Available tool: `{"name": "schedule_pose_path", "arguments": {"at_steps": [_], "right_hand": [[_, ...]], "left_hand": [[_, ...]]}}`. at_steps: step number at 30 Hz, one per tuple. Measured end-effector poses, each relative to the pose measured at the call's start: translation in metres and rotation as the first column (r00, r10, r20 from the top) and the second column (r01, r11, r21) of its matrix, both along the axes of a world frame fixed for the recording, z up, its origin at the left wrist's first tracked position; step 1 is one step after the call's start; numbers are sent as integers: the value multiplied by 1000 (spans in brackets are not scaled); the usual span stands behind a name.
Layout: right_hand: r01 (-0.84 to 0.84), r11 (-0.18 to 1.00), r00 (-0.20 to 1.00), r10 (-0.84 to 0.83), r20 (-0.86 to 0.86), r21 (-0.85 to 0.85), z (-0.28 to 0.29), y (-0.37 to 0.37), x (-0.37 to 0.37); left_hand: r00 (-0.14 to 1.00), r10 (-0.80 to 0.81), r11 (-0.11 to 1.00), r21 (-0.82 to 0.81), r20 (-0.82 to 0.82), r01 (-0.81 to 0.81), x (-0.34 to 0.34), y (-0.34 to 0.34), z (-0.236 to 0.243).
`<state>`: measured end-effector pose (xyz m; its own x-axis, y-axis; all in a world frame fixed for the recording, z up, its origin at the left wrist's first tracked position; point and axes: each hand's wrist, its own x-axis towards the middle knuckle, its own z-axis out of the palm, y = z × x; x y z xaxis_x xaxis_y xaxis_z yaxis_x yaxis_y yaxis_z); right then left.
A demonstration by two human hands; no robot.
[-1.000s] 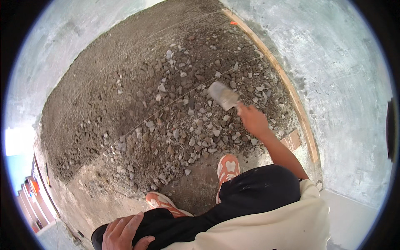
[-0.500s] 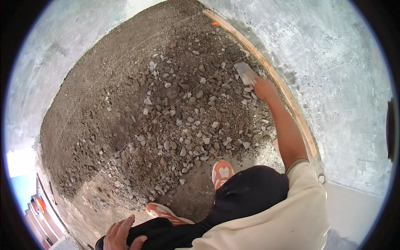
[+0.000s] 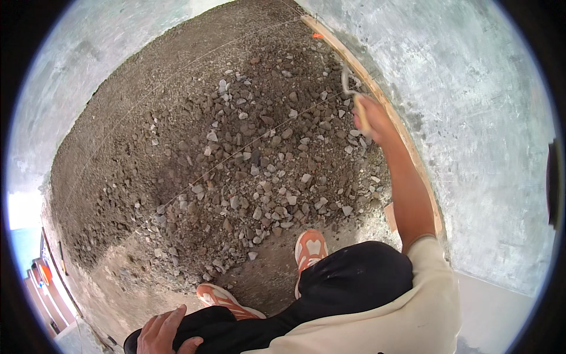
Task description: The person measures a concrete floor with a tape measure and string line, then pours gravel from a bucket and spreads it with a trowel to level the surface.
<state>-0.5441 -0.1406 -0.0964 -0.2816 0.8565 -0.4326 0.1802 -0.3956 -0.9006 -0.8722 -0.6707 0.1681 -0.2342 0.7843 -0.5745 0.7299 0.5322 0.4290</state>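
Note:
My right hand (image 3: 374,118) reaches far out along the wall, closed round the pale handle of a trowel (image 3: 346,81). The trowel's thin blade is seen edge-on and a little blurred, close above the gravel beside a long wooden board (image 3: 407,127). Loose grey and brown gravel (image 3: 277,159) covers the ground in front of me. My left hand (image 3: 162,333) rests on my dark-trousered left knee, its fingers stretched out and holding nothing.
A taut string (image 3: 236,149) crosses low over the stones and ends near the board. An orange piece (image 3: 318,36) lies by the board's far end. A plastered wall (image 3: 471,130) rises at the right. My orange and white shoes (image 3: 311,246) stand at the gravel's near edge.
The trowel has turned from showing its flat face to showing its edge, as my right wrist rotated. My left hand stays on the knee. The view has shifted slightly.

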Motion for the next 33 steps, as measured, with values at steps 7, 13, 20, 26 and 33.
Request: {"name": "schedule_pose_path", "arguments": {"at_steps": [7, 13, 20, 26, 33], "right_hand": [[223, 971, 967, -231, 106, 87, -90, 117, -134], [-293, 947, 916, 240, 322, 128, -117, 120, -227], [-906, 333, 311, 102, 945, 262, -116, 94, -145], [-639, 747, 493, 215, 843, 183, -57, 75, -92], [-911, 405, 203, 609, 767, -81, 41, -10, -183]], "left_hand": [[993, 121, 986, -115, 15, -118, 4, 6, 14], [980, 197, 953, -227, -38, -201, 0, 23, 16], [988, 151, 976, -157, -15, -151, -7, 32, 0], [994, 108, 990, -90, -16, -109, -16, 7, 2], [997, 81, 996, -36, 4, -81, -21, -4, 1]]}}
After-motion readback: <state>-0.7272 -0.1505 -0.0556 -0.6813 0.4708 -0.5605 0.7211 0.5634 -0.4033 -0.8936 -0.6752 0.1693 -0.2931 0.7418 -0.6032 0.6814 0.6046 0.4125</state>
